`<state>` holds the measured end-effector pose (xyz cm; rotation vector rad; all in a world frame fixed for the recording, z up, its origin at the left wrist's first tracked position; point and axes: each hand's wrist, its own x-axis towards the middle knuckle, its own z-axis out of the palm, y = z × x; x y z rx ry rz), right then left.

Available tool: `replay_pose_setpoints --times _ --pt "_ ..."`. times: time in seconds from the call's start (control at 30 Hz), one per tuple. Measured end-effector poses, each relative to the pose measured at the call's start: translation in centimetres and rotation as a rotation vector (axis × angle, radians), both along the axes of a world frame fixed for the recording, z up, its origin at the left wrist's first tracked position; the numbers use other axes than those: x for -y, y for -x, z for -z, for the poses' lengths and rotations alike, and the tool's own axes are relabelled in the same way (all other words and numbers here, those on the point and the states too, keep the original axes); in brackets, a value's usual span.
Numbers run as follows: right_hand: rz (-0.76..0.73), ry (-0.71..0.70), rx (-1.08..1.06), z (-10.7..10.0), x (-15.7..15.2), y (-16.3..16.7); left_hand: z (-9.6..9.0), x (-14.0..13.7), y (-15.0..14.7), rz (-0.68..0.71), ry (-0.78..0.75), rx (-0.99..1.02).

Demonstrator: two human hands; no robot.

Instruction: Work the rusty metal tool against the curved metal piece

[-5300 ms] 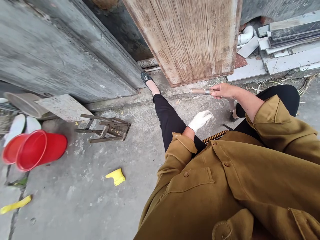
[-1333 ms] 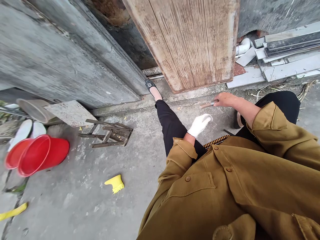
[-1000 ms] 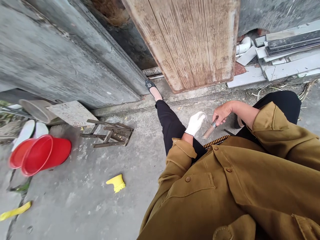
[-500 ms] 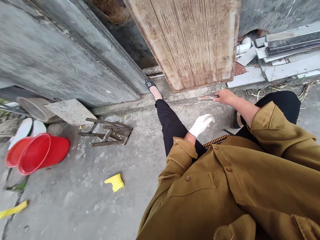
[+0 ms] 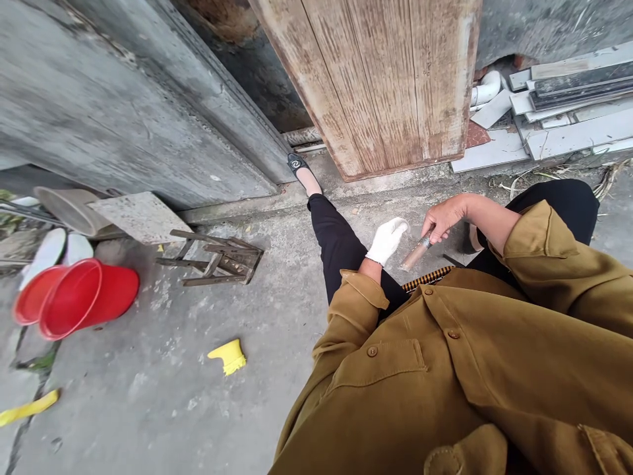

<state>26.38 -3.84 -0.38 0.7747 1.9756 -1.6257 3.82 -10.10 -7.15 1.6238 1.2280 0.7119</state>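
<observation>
My left hand (image 5: 386, 243) wears a white glove and hovers over my left thigh. Its fingers are curled together; whether they hold anything is hidden. Bare and to the right of it, my right hand (image 5: 442, 219) is closed on a short brown tool with a silvery band (image 5: 415, 254). The tool slants down and left, its pale free end close to the gloved fingers, with a small gap between. Its exact kind does not show.
A weathered wooden board (image 5: 380, 86) stands ahead. White panels (image 5: 564, 138) are stacked at the right. On the left are a small wooden stool (image 5: 225, 257), red buckets (image 5: 91, 300) and a yellow scrap (image 5: 230, 356). My left foot (image 5: 297, 163) rests by the sill.
My right hand has come down and turned, swinging the brown tool from pointing left to pointing down-left. My gloved left hand has drawn slightly left.
</observation>
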Motion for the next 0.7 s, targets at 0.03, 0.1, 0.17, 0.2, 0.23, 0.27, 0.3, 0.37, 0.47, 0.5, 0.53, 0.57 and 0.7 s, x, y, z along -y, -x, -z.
replay_pose_setpoints --times 0.03,0.1,0.17,0.2,0.23,0.27,0.3,0.37,0.47,0.5,0.53,0.57,0.7 --pt "0.048 -0.030 -0.044 -0.4 0.0 -0.1 0.1 0.0 -0.2 0.014 0.041 0.003" --pt "0.227 -0.131 -0.125 -1.1 -0.3 -0.5 0.3 0.1 -0.7 0.061 0.144 0.053" --pt "0.458 -0.230 -0.176 -1.3 -0.5 -0.7 0.3 0.3 -1.1 0.123 0.236 0.153" --pt "0.567 -0.264 -0.185 -1.2 -0.6 -0.7 0.3 0.5 -1.3 0.152 0.269 0.208" --pt "0.660 -0.287 -0.181 -1.1 -0.6 -0.5 0.3 0.6 -1.5 0.177 0.300 0.259" --pt "0.731 -0.305 -0.166 -0.8 -0.7 -0.3 0.3 0.8 -1.7 0.197 0.321 0.292" --pt "0.774 -0.326 -0.139 -0.5 -0.7 -0.1 0.3 0.9 -1.8 0.212 0.333 0.300" --pt "0.786 -0.410 -0.037 0.1 -0.9 0.3 0.4 1.2 -2.0 0.249 0.353 0.278" --pt "0.691 -0.653 0.191 0.7 -1.4 0.4 0.6 1.5 -2.1 0.293 0.391 0.212" --pt "0.656 -0.731 0.260 0.8 -1.6 0.3 0.6 1.6 -2.2 0.302 0.397 0.193" --pt "0.614 -0.786 0.316 0.9 -1.8 0.2 0.5 1.7 -2.2 0.312 0.391 0.179" --pt "0.562 -0.814 0.361 1.0 -1.9 0.2 0.4 1.7 -2.3 0.325 0.378 0.173" --pt "0.246 -0.724 0.452 1.4 -1.6 -0.2 0.0 1.5 -2.0 0.295 0.253 0.183"
